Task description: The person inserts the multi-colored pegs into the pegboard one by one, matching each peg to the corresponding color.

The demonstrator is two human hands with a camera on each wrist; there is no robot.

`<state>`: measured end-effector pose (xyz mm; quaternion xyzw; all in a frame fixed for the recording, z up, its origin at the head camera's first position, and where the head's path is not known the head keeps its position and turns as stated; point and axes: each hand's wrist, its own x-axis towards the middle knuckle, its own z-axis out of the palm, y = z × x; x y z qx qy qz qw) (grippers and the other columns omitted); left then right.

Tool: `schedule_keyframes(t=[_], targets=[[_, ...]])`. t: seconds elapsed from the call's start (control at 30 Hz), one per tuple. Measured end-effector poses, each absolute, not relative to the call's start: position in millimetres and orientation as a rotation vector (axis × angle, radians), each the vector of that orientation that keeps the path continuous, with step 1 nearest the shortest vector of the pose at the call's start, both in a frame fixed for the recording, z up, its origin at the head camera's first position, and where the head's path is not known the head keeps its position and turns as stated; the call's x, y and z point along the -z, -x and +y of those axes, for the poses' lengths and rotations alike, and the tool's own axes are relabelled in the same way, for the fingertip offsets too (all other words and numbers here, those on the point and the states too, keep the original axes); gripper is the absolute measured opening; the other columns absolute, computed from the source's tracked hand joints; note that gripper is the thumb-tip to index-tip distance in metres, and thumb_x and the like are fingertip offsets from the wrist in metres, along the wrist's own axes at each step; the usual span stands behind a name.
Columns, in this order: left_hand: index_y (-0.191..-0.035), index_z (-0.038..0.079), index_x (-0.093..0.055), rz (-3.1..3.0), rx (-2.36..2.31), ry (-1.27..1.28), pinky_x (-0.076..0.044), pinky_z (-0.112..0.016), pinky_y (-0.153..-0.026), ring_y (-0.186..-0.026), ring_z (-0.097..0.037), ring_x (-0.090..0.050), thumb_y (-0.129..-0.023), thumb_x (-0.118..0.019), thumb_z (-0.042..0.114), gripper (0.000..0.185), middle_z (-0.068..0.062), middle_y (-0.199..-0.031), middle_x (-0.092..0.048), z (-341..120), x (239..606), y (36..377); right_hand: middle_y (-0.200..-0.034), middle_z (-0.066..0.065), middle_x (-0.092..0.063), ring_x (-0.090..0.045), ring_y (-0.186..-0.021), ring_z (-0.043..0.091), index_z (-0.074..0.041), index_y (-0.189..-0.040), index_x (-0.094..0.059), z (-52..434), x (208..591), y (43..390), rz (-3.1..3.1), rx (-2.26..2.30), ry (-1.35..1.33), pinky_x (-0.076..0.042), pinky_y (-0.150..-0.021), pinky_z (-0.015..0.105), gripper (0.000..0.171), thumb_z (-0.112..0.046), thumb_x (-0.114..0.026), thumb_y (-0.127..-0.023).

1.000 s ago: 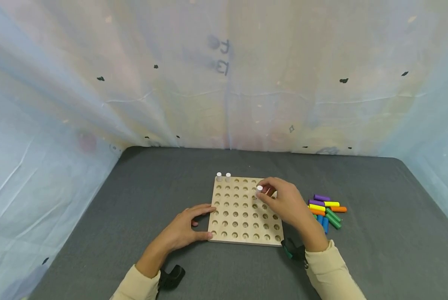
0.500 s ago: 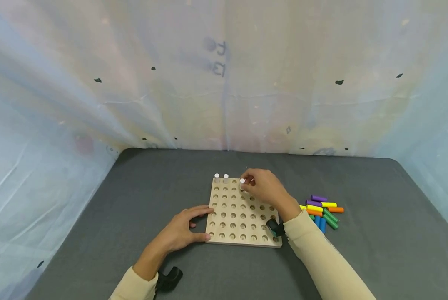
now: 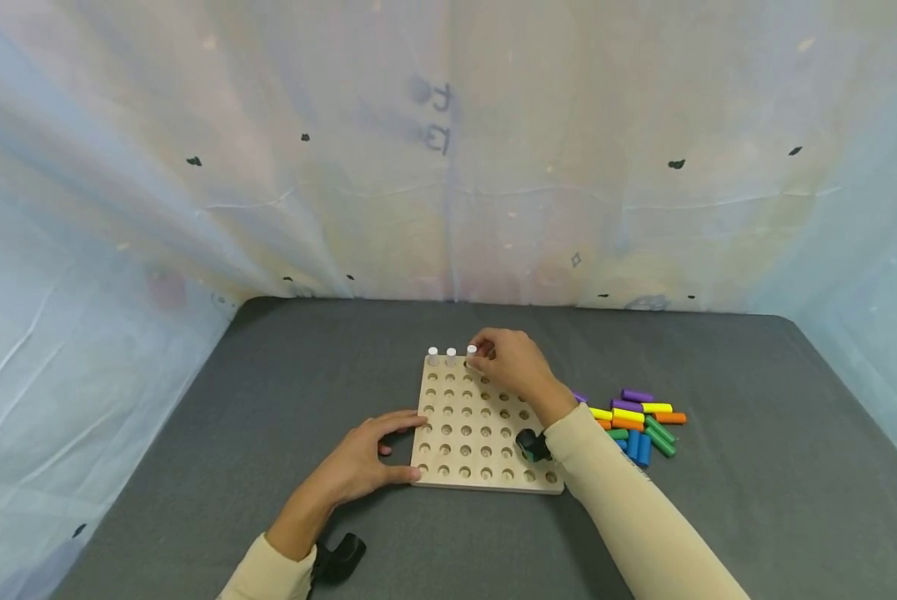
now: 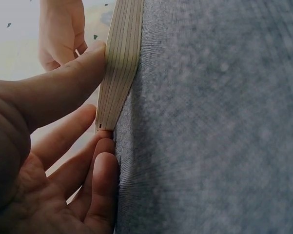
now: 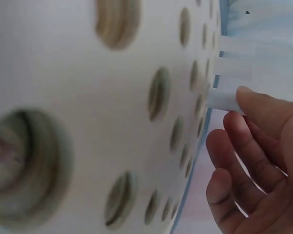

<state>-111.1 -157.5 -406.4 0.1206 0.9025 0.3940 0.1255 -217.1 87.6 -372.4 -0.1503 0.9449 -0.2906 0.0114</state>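
Observation:
My right hand pinches a white peg between thumb and fingers at the far edge of a wooden pegboard. In the right wrist view this white peg stands upright from the board, its lower end at the third hole of the far row; how deep it sits is hidden. Two more white pegs, one at the corner and one beside it, stand to its left. My left hand rests against the board's left side, thumb at the near corner and fingers extended along the edge.
Right of the board lies a loose pile of pegs: purple, yellow, orange, green and blue. My right forearm partly covers it. The dark grey tabletop ends at a pale curtain.
My right hand has carried the white peg left and away from me across the board, to the third hole of the far row. The left hand keeps its place on the board.

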Motion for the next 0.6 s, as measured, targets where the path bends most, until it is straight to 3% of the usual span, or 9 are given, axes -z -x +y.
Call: schedule_keyframes(t=[0.4, 0.6], targets=[[-0.135, 0.03, -0.061, 2.632, -1.159, -0.35, -0.052, -0.036, -0.092, -0.133, -0.028, -0.051, -0.074, -0.089, 0.026, 0.067, 0.0, -0.146, -0.054, -161, 404, 110, -0.1, -0.003, -0.072, -0.065, -0.094, 0.017, -0.021, -0.114, -0.073, 81, 382, 219, 2.864, 1.006, 0.254, -0.052, -0.082, 0.037, 0.023, -0.032, -0.07, -0.094], [-0.134, 0.03, -0.062, 2.628, -1.194, -0.342, -0.052, -0.035, -0.09, -0.13, -0.028, -0.052, -0.073, -0.089, 0.026, 0.066, 0.0, -0.146, -0.055, -159, 405, 109, -0.107, 0.0, -0.071, -0.065, -0.101, 0.019, -0.018, -0.121, -0.069, 93, 376, 207, 2.799, 1.072, 0.238, -0.053, -0.084, 0.038, 0.031, -0.035, -0.068, -0.095]])
